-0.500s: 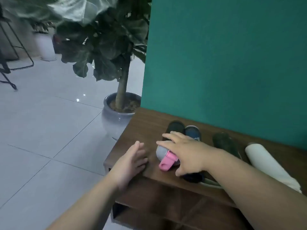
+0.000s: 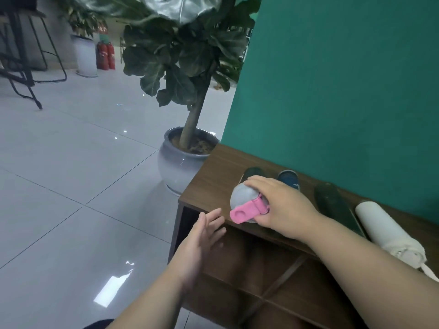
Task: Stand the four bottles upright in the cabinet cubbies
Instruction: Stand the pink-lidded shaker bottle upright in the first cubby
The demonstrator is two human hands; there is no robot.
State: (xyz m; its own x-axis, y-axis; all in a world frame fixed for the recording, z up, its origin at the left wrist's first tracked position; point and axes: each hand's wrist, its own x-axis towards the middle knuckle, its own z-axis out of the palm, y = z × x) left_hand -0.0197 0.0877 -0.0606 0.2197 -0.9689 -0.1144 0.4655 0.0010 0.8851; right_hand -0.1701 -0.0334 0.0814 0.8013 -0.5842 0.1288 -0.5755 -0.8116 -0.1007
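Bottles lie along the cabinet [image 2: 209, 176] top; your open left hand [image 2: 202, 236] holds nothing, your right hand [image 2: 280, 205] fingers wrap the grey bottle [image 2: 242, 198], whose pink strap [image 2: 247, 211] could snag the cubby edge, or nudge the dark green bottle [image 2: 332, 203] rolling.

Right hand [image 2: 279, 205] gripping grey bottle [image 2: 242, 198] with pink strap [image 2: 247, 211] at cabinet [image 2: 213, 172] top's front edge; left hand [image 2: 202, 241] spread beside it, empty; green bottle [image 2: 332, 203], white bottle [image 2: 384, 231] lying further right
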